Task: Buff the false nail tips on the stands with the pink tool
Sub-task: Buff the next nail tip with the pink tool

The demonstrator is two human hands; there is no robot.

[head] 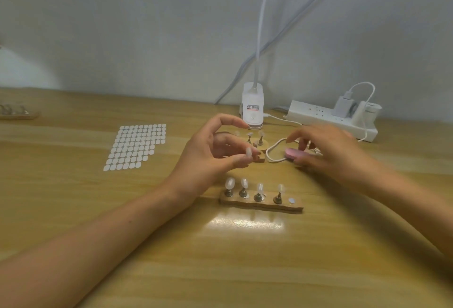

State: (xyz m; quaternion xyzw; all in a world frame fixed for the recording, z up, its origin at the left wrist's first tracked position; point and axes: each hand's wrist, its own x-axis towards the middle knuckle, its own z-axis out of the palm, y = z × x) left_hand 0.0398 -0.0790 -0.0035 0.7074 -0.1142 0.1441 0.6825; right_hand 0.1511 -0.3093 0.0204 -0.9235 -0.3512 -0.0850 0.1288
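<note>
My left hand point(215, 151) pinches one false nail tip point(248, 152) between thumb and finger, above the table. My right hand point(326, 151), blurred, hovers over the pink tool point(293, 153) with fingers spread; whether it touches the tool I cannot tell. A white cord point(274, 151) loops from the tool. The near wooden stand point(261, 203) holds several nail tips point(230, 183) on metal pegs, and one peg spot at its right end is bare. A second wooden stand point(259, 147) with more tips sits behind my left hand, partly hidden.
A sheet of white adhesive dots point(137, 146) lies to the left. A white clip lamp base point(252, 106) and a power strip point(331, 119) with plugs stand at the back by the wall. Another stand point(17, 111) sits at the far left edge.
</note>
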